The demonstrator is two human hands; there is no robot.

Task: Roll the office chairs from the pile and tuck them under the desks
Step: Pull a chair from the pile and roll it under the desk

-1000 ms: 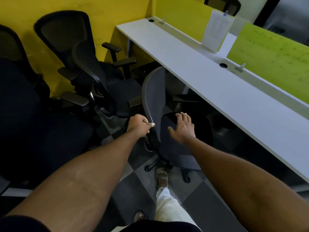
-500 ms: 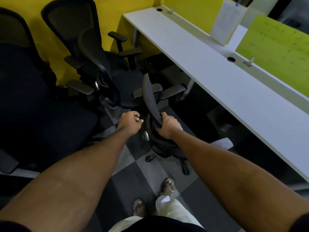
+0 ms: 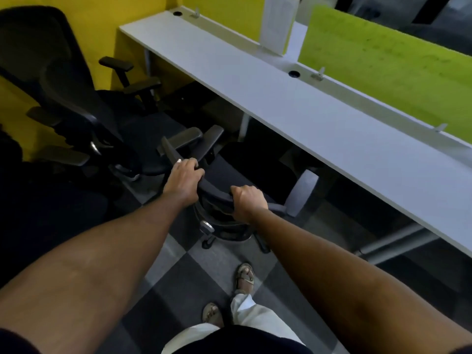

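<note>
Noted checkered grey carpet floor (image 3: 184, 272) bearing one castored office chair (image 3: 222, 221), piled chairs (image 3: 63, 80) at left, a grey desk leg (image 3: 393, 241) and sandalled feet (image 3: 245, 274). Recorded long white desk (image 3: 293, 118) with round cable holes (image 3: 294, 73), green divider (image 3: 383, 67) along far edge

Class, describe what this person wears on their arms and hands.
The left hand and right hand are bare, without gloves or a watch. The forearms are uncovered. A dark sleeve edge shows at the bottom left corner.

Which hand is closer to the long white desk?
Right. The right hand grips the chair back on the desk side; the left hand grips it farther away, toward the piled chairs.
</note>
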